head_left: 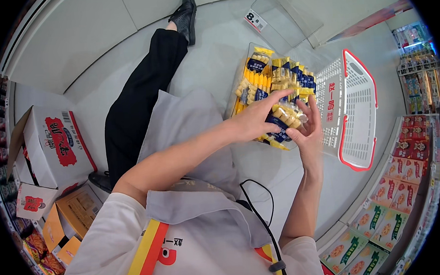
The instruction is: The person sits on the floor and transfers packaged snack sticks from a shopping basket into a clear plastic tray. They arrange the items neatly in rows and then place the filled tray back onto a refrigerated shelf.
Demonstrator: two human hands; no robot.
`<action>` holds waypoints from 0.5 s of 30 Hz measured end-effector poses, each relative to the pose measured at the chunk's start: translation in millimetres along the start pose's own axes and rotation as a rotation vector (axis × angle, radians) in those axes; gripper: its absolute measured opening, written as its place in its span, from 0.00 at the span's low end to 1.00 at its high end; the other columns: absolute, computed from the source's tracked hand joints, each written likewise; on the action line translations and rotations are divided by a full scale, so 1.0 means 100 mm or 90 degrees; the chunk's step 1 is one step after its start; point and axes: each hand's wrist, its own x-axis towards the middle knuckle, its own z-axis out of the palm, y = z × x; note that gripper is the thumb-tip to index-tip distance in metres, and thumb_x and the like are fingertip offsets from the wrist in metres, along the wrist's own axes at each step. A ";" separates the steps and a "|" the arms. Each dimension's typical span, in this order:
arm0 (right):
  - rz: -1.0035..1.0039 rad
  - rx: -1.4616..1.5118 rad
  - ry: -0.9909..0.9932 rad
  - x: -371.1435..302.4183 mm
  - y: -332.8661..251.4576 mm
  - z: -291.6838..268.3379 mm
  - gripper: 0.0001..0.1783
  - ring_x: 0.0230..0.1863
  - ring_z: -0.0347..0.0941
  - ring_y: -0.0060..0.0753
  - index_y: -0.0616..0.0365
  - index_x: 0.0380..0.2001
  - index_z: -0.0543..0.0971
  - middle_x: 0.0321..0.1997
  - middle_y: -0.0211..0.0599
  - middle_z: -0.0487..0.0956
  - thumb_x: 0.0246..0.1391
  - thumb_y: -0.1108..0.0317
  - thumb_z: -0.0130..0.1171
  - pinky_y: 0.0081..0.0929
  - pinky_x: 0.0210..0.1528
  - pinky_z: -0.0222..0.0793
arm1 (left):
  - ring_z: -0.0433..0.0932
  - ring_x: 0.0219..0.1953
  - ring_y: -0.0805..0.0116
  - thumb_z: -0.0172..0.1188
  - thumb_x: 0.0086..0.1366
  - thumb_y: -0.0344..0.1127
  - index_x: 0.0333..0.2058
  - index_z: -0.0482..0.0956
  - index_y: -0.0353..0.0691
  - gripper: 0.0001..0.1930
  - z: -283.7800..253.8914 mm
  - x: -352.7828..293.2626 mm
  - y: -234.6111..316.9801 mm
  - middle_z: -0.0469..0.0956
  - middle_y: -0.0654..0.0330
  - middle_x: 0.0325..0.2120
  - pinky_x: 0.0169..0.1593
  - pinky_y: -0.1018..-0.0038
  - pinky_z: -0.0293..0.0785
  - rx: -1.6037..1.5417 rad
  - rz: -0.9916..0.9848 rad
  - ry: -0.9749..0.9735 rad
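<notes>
A small clear packet of pale stick-shaped snacks with a dark blue label (287, 116) is between my two hands, above a clear plastic bin (231, 94). My left hand (255, 117) curves around the packet's left side, thumb below and fingers above. On the other side, my right hand (307, 132) grips it between thumb and fingers. Several yellow and blue snack packets (259, 80) stand in rows inside the bin, on the floor in front of me. Both hands hide part of the bin's near right portion.
A white shopping basket with red trim (356, 115) stands right of the bin. Behind lies a clear plastic panel (281, 22) with a price tag. At left are a white and red carton (56, 146) and an opened brown box (82, 209). Shelves with boxed goods (382, 193) line the right.
</notes>
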 end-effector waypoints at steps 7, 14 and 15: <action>0.030 -0.029 0.045 0.09 -0.02 -0.42 0.26 0.45 0.75 0.27 0.66 0.50 0.70 0.44 0.39 0.79 0.46 0.82 0.63 0.23 0.47 0.72 | 0.69 0.52 0.63 0.58 0.57 0.25 0.63 0.55 0.45 0.35 0.09 0.24 0.10 0.67 0.53 0.50 0.56 0.68 0.67 0.079 0.078 0.070; 0.172 -0.056 -0.056 -0.03 0.77 -0.51 0.20 0.43 0.74 0.22 0.63 0.45 0.72 0.42 0.35 0.78 0.46 0.83 0.61 0.19 0.45 0.71 | 0.74 0.42 0.64 0.55 0.59 0.25 0.50 0.71 0.36 0.18 0.08 0.05 -0.34 0.72 0.54 0.42 0.47 0.69 0.73 0.130 -0.060 0.039; 0.188 -0.067 -0.059 -0.05 0.97 -0.49 0.20 0.43 0.74 0.22 0.63 0.45 0.72 0.42 0.34 0.78 0.46 0.83 0.61 0.19 0.45 0.71 | 0.74 0.43 0.63 0.55 0.59 0.26 0.49 0.71 0.36 0.18 0.14 0.06 -0.41 0.72 0.53 0.42 0.48 0.69 0.72 0.138 -0.051 0.009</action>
